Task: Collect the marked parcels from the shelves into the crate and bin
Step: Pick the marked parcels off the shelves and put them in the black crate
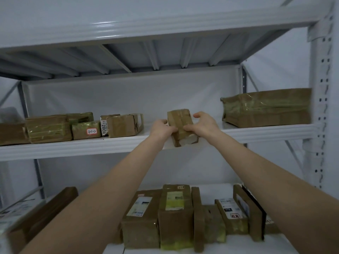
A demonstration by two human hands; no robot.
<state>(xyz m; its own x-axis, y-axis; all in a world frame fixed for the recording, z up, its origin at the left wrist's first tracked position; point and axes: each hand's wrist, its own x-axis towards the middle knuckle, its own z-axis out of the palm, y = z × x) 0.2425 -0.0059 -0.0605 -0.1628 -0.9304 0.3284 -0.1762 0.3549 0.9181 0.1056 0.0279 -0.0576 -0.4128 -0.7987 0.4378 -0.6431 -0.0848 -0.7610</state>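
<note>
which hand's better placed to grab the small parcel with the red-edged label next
Left, probably. The left hand grips the held parcel on the side toward the labelled parcel; the right hand grips the far side and would have to cross over.

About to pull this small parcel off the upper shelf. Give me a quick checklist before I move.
1. Grip with both hands: ok; left hand and right hand hold the small parcel at its sides.
2. Mark on it: cannot tell; none shows on the faces in view.
3. Room beside it: ok; it sits apart from the large parcel and the 2008 parcel.
4. Free of the upper shelf: cannot tell; it overhangs the front edge.
5. Where crate and bin stand: cannot tell; out of view.
</note>
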